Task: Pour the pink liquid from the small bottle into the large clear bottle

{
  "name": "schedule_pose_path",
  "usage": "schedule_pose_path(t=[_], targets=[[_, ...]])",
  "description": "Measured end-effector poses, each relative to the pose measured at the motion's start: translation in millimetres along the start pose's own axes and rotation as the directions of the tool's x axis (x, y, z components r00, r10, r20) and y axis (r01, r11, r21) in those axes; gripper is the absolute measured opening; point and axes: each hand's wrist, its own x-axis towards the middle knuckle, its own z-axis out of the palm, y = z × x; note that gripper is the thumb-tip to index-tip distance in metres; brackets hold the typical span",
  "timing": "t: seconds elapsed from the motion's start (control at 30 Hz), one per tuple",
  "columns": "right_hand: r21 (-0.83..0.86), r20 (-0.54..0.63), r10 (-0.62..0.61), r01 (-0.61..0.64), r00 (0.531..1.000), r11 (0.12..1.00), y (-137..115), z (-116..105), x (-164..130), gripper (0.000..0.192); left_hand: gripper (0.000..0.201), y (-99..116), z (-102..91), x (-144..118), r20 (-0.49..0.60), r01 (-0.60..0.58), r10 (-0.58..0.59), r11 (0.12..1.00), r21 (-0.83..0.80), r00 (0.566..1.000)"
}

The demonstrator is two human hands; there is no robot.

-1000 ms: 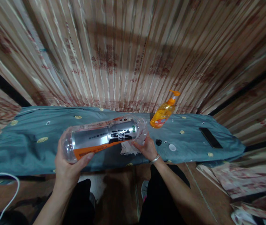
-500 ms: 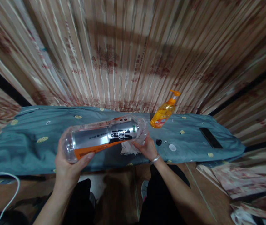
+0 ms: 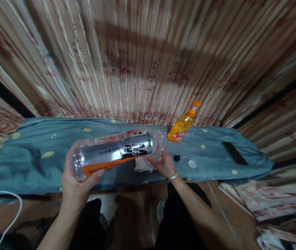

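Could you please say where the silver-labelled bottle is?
In the head view, the silver-labelled bottle is left of the pump bottle, held by the left hand and right hand.

A narrow silvery bracelet [image 3: 173, 176] with a bright sheen circled the wrist of the right hand [image 3: 165, 165], just right of centre in the lower half of the frame, while the left hand [image 3: 73, 189], left of centre, and both forearms [image 3: 195, 205] were bare. Plain, matte black trousers [image 3: 181, 222] filled two patches along the bottom of the frame. Between them showed part of a light grey shoe [image 3: 160, 208] with a small touch of pink, and farther left a sliver of a second greyish shoe [image 3: 103, 220], mostly hidden.
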Motion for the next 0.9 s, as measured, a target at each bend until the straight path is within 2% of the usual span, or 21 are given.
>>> schedule_pose_path(t=[0.1,0.2,0.37,0.53,0.9], targets=[[0.001,0.000,0.004,-0.004,1.000,1.000,0.0,0.1,0.0,0.079,0.098,3.9,0.7,0.5,-0.004,0.093,-0.094,0.991,-0.096,0.996],[0.007,0.001,0.001,-0.001,1.000,1.000,0.0,0.3,0.0,0.073,0.096,6.3,0.9,1.0,-0.006,0.091,-0.092,0.992,-0.089,0.996],[-0.016,-0.001,0.013,-0.013,1.000,1.000,-0.3,0.2,0.0,0.074,0.092,5.1,0.0,0.9,0.001,0.057,-0.057,0.995,-0.077,0.998],[-0.042,-0.007,0.005,-0.005,1.000,0.999,-0.3,0.2,-0.1,0.067,0.094,5.3,0.1,0.7,0.004,0.082,-0.082,0.993,-0.081,0.997],[-0.045,-0.002,0.007,-0.007,1.000,0.999,2.1,0.7,-0.1,0.077,0.094,6.4,2.1,1.8,-0.010,0.081,-0.082,0.991,-0.109,0.997]])
